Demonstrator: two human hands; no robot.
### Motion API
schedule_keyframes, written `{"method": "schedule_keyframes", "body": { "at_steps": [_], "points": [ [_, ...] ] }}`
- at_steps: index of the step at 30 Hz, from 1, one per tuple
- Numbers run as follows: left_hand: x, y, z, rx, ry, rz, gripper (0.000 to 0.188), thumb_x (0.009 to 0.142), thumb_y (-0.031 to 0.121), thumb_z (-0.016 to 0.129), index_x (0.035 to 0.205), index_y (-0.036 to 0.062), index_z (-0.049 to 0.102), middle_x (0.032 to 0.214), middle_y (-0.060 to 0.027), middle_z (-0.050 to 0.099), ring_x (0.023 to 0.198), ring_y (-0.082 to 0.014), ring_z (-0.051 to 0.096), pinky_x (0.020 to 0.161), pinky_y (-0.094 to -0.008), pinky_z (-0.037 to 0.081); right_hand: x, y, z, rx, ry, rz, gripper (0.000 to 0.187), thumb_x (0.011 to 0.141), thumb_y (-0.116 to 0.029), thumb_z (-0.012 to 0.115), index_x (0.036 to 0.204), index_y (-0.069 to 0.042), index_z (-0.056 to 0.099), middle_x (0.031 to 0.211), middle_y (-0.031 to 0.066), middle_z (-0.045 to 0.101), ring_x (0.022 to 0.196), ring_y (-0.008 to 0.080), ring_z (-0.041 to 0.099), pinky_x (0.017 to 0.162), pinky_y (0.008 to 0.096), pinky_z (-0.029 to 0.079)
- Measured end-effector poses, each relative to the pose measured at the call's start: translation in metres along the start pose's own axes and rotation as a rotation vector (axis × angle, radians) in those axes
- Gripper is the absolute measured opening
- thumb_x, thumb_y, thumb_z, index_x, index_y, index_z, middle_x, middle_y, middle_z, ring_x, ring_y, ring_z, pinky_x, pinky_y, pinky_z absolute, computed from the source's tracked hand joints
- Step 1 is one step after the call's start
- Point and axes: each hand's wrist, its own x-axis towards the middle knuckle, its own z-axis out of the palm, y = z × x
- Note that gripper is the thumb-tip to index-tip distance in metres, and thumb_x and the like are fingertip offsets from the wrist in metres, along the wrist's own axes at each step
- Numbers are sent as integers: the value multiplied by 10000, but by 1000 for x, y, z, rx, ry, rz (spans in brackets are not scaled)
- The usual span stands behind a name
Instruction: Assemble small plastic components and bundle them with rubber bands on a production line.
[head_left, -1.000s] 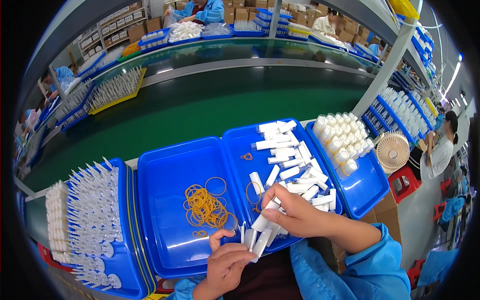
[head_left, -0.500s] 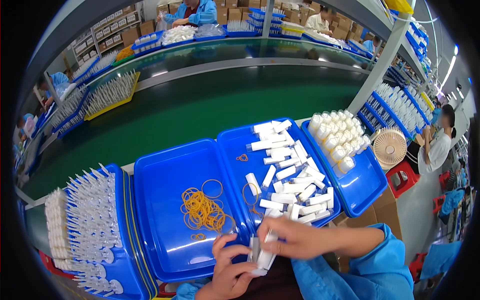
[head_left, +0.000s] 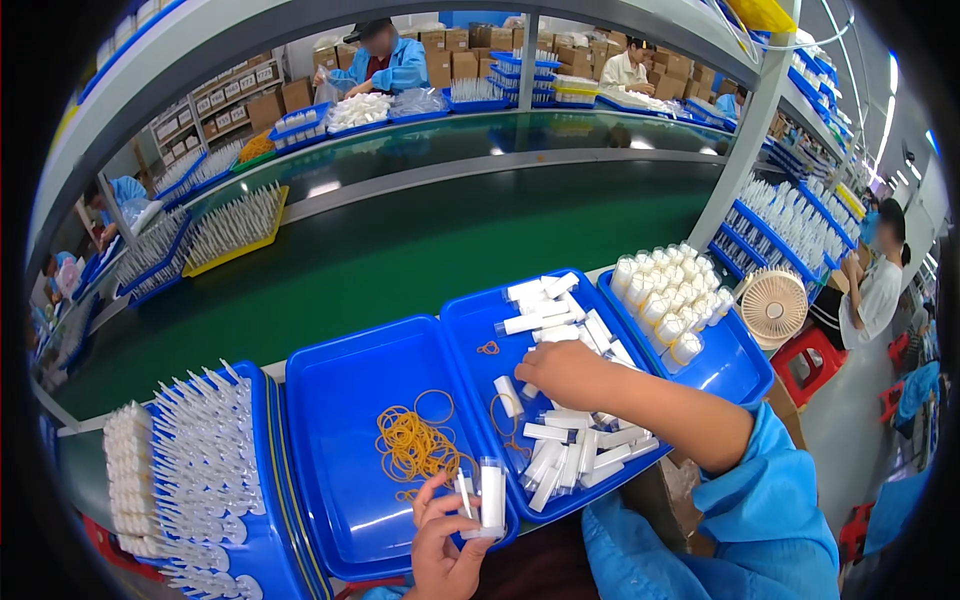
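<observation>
In the head view, a green belt (head_left: pixel 450 245) runs broad beyond the trays' far rims. The band tray (head_left: pixel 340 420) has blue floor reaching left from the rubber bands (head_left: pixel 410 448); its right rim lies just beside the tube tray (head_left: pixel 463 325), where loose tubes (head_left: pixel 548 432) crowd the near half. The left hand (head_left: pixel 447 540), fingers curled up, holds a few white tubes (head_left: pixel 491 497) at the band tray's near right corner. The right forearm crosses the tube tray; the right hand (head_left: pixel 562 370) bends down, fingertips among the loose tubes, grip hidden.
</observation>
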Motion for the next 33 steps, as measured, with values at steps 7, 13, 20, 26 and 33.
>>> {"method": "schedule_keyframes", "body": {
  "at_steps": [7, 13, 20, 26, 33],
  "points": [
    [1, 10, -10, 169, -38, 85, 173, 636, 10, 698, 782, 49, 615, 871, -88, 557, 1086, -350, 425, 893, -455, 319, 4, -16, -17, 320, 144, 110, 323, 708, -23, 582, 1020, -47, 503, 846, 115, 569, 693, 250, 596, 593, 342, 491],
    [8, 12, -6, 204, -169, 137, 135, 632, 64, 710, 753, 88, 654, 832, -72, 584, 1035, -351, 444, 885, -464, 298, -24, -67, -41, 1612, 157, 206, 440, 814, -75, 582, 1201, -73, 372, 883, 63, 528, 667, 125, 570, 560, 278, 460],
    [11, 11, -3, 205, -191, 135, 103, 655, 95, 708, 744, 91, 656, 830, -64, 600, 1042, -356, 445, 905, -480, 279, -31, -73, -35, 2098, -76, 208, 376, 882, -152, 539, 1226, -67, 415, 897, 16, 512, 843, 82, 504, 714, 232, 405],
    [11, 11, -3, 148, -178, 150, 101, 657, 106, 711, 740, 88, 655, 821, -60, 603, 1038, -348, 451, 919, -482, 272, -33, -70, -32, 1439, 33, 25, 223, 897, -215, 501, 1054, -59, 471, 882, 69, 541, 822, 168, 524, 713, 280, 394],
    [5, 13, -7, 209, -263, 172, 104, 627, 131, 724, 708, 101, 665, 819, -44, 597, 1095, -352, 413, 937, -495, 230, -40, -67, -55, 1294, -75, -39, 186, 908, -238, 449, 954, -58, 457, 763, 143, 556, 712, 280, 552, 605, 351, 414]
  ]
}}
